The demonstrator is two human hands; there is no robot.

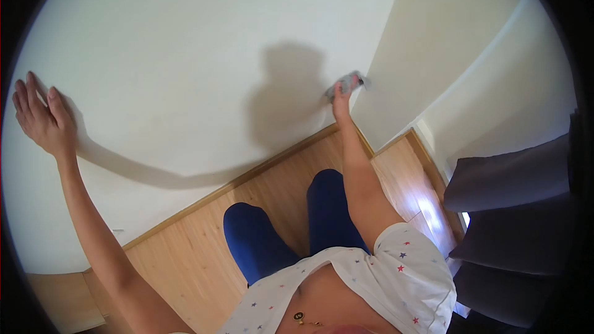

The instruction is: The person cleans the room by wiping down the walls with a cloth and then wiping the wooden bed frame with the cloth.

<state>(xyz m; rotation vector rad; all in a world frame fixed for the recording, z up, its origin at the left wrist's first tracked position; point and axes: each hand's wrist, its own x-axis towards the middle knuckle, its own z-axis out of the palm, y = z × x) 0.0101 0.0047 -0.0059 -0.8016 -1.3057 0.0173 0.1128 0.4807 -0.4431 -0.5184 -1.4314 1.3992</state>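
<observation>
My left hand point(44, 116) lies flat against the white wall point(179, 43) at the far left, fingers stretched out and holding nothing. At the right, near the wall's corner, my right hand point(342, 96) grips a grey cloth point(348, 84) and presses it against the wall. The cloth is crumpled and slightly blurred, and its ends stick out past my fingers. Both arms are stretched forward and far apart.
Below the wall runs a wooden baseboard point(247, 176) above a light wood floor point(185, 260). Dark cushioned shapes point(507, 222) stand at the right edge. My bent knees in blue trousers point(257, 235) are close to the baseboard.
</observation>
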